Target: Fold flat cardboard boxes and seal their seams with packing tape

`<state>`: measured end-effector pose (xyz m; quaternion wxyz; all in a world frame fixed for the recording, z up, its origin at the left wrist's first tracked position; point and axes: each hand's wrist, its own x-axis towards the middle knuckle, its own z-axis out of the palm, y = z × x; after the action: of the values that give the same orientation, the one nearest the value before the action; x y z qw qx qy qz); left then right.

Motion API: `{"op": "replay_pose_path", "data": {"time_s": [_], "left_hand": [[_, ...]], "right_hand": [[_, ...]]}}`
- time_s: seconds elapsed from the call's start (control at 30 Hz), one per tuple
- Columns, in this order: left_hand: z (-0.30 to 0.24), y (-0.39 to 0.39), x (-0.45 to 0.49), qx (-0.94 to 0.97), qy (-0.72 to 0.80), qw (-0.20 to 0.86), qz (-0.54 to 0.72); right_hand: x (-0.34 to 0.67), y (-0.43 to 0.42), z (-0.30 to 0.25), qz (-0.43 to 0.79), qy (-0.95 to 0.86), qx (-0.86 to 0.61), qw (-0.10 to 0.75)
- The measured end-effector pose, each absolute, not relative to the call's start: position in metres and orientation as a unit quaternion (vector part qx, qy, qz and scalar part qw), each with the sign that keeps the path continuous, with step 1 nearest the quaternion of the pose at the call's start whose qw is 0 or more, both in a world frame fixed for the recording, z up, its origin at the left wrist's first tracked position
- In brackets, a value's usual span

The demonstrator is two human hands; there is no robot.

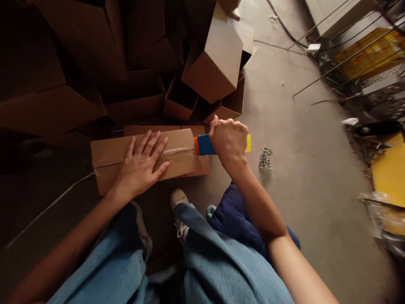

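left hand (141,164) spread on a cardboard carton (109,154), right hand (229,143) closed round a blue and yellow tape dispenser (205,145)
the carton lies flat on the concrete floor (294,126), just in front of the person's knees (221,261), its flaps shut along a seam. a strip of clear tape (179,155) is already down along the middle of the top, running under the left hand's splayed fingers to the dispenser, which sits at the carton's right end in the right fist. how much of the seam on the carton's left part is taped is hard to tell. farther off, a heap of open cartons (215,63) stands with no tape visible on it, and a crumpled foil wrapper (265,158) lies on the floor to the right.
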<state>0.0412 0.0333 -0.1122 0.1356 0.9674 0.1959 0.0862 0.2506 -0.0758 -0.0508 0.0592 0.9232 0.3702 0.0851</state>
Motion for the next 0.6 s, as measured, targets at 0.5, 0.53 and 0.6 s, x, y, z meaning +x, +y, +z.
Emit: {"op": "replay_pose_path", "data": {"time_s": [0.5, 0.53, 0.6], "left_hand": [[-0.119, 0.040, 0.041, 0.952, 0.192, 0.202, 0.124], [-0.118, 0.042, 0.040, 0.946, 0.191, 0.227, 0.131], [-0.115, 0.046, 0.036, 0.920, 0.184, 0.310, 0.154]], "right_hand": [[0.244, -0.097, -0.066, 0.123, 0.355, 0.925, 0.063], [0.240, -0.100, -0.067, 0.128, 0.357, 0.923, 0.063], [0.229, -0.107, -0.069, 0.137, 0.360, 0.921, 0.063]]}}
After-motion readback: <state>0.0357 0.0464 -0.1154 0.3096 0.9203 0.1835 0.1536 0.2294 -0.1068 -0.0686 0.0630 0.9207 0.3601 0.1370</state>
